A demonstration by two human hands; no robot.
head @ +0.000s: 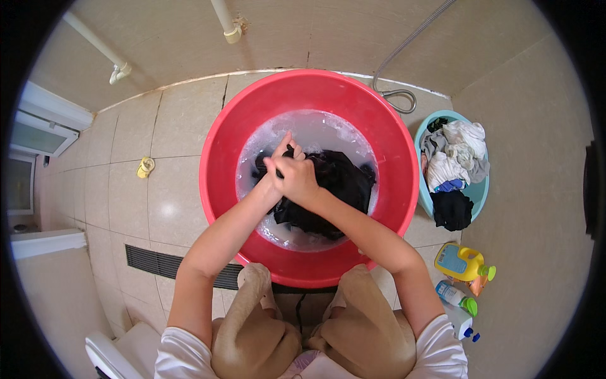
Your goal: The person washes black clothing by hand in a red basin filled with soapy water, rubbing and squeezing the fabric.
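A large red plastic basin (pixel 310 270) stands before me, holding cloudy, sudsy water (pixel 303 123). Dark wet fabric (pixel 341 189), apparently clothing, is bunched in the water, partly submerged. Above its left part my two hands are pressed together around a twisted fold of black cloth. My left hand (pixel 290 142) is behind, its fingers pointing away from me. Over it lies my right hand (pixel 298 176), fingers curled around the cloth and hiding much of the left palm. Little of the gripped cloth shows between the hands.
To the right stands a light-blue tub (pixel 482 189) of white, grey, blue and black laundry. Below it are a yellow detergent jug (pixel 457 260) and bottles (pixel 452 293). A metal shower hose (pixel 402 47) hangs behind the basin. A floor drain grate (pixel 156 261) lies left.
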